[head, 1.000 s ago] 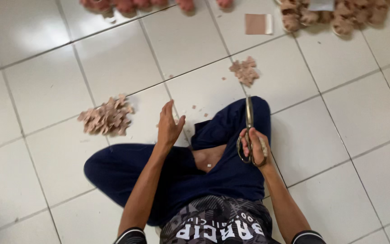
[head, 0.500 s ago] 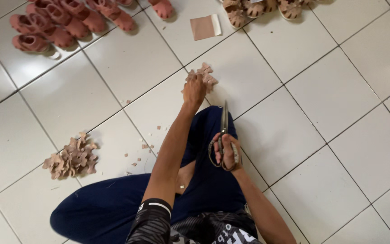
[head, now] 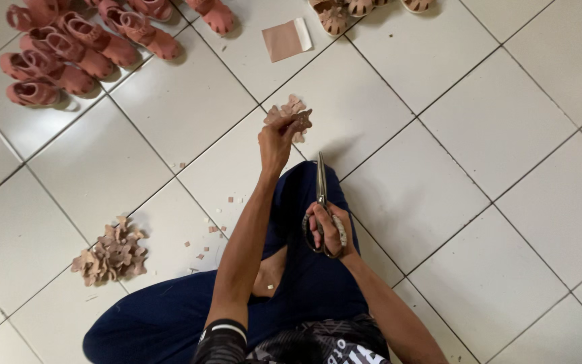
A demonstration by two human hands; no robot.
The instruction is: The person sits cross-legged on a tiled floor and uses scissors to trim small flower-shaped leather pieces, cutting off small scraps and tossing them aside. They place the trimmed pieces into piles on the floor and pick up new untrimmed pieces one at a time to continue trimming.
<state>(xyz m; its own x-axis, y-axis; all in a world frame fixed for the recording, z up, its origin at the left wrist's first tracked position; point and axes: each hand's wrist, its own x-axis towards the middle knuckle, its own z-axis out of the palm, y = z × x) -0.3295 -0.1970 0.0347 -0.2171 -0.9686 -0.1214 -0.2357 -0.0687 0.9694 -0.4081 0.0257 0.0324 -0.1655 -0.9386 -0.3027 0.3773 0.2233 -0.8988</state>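
On the white tiled floor (head: 479,135), glossy and crossed by thin grey grout lines, I see the person sitting with legs folded in dark blue trousers (head: 304,296). My left hand (head: 276,143) is stretched forward and pinched shut on a flat tan cut-out (head: 300,119), a scalloped, flower-like piece of what looks like thin leather or card; it is lifted just above a small heap of similar pieces (head: 289,109) lying on the tile, and I cannot tell exactly where the held piece ends and the heap begins. My right hand (head: 328,228) rests over the knee, fingers threaded through the loops of a pair of metal scissors (head: 321,202) and curled closed around them; the long blades point away from me and lie together, shut.

To the left, near the knee, a larger loose pile of the same tan cut-outs (head: 110,253) sits on the floor, ragged at the edges, with tiny offcuts (head: 213,232) scattered between it and the leg. At the upper left, rows of small pinkish-red strapped sandals (head: 69,50) lie close together. A few beige sandals (head: 345,10) show at the top edge. Between the two groups lies a flat tan rectangular sheet (head: 285,40) with one white end.
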